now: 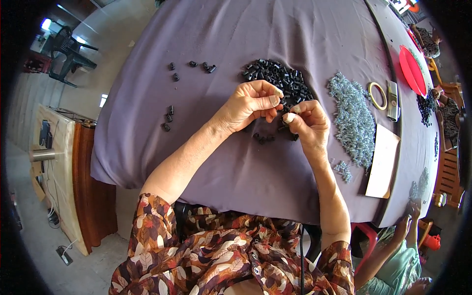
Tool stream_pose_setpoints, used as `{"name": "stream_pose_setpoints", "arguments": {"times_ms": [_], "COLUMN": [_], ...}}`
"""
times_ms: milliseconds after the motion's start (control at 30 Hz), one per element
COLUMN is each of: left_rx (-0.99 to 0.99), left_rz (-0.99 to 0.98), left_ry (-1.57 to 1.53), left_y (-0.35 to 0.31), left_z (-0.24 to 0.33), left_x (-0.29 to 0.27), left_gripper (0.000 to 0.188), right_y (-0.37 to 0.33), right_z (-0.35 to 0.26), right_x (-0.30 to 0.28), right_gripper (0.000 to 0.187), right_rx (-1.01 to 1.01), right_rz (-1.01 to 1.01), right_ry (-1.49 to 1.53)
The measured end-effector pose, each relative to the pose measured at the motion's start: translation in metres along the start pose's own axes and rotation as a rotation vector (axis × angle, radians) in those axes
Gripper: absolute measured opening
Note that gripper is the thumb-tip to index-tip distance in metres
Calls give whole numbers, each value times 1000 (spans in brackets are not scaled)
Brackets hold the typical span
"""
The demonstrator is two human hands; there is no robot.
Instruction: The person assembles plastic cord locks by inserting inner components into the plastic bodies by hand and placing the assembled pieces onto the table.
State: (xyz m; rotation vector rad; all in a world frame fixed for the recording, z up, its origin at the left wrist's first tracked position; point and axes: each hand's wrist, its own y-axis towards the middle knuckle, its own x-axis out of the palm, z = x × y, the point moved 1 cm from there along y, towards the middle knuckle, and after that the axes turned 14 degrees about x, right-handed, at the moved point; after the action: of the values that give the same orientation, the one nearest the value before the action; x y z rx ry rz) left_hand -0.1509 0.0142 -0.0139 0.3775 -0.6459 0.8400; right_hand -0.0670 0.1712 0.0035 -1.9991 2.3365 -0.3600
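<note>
Over the near edge of a heap of small black plastic pieces, both my hands work close together. My left hand is closed in a pinch, thumb against the fingertips; what lies in it is too small to tell. Just to its right, my right hand also pinches, with something small and dark at its fingertips that I cannot name. A few black pieces lie below the hands. Right of the heap spreads a pile of small silvery screw-like pieces, with a smaller cluster at its near end.
A grey-purple cloth covers the table. Loose black pieces lie at left. Toward the right are a tape roll, a flat metallic object, a pale card and a red basin. Other people sit along the right side.
</note>
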Motion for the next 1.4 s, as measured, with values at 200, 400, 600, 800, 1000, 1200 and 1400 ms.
{"name": "stream_pose_setpoints", "arguments": {"times_ms": [200, 400, 600, 800, 1000, 1200, 1400], "left_rx": [-3, -7, -39, -1, 4, -24, 18], "left_rz": [-28, -75, -70, -40, -7, 74, 128], "left_ry": [24, 56, 29, 36, 54, 76, 19], "left_y": [-1, -2, -5, -4, -3, -6, -6], "left_z": [-3, -8, -10, -12, -10, -9, -12], "left_x": [4, 6, 9, 7, 7, 15, 14], "left_gripper": [9, 9, 9, 8, 6, 8, 7], "right_y": [1, -1, -1, -4, -3, -2, -5], "right_z": [1, -6, 0, 1, 1, 1, -6], "right_x": [-1, 1, -3, 1, 2, -1, 4], "right_gripper": [20, 19, 16, 10, 9, 9, 7], "right_rx": [-59, -45, -61, -243, -294, -289, -502], "right_rz": [3, 3, -16, 63, 156, 141, 192], "right_ry": [-51, -1, -86, -309, -371, -434, -646]}}
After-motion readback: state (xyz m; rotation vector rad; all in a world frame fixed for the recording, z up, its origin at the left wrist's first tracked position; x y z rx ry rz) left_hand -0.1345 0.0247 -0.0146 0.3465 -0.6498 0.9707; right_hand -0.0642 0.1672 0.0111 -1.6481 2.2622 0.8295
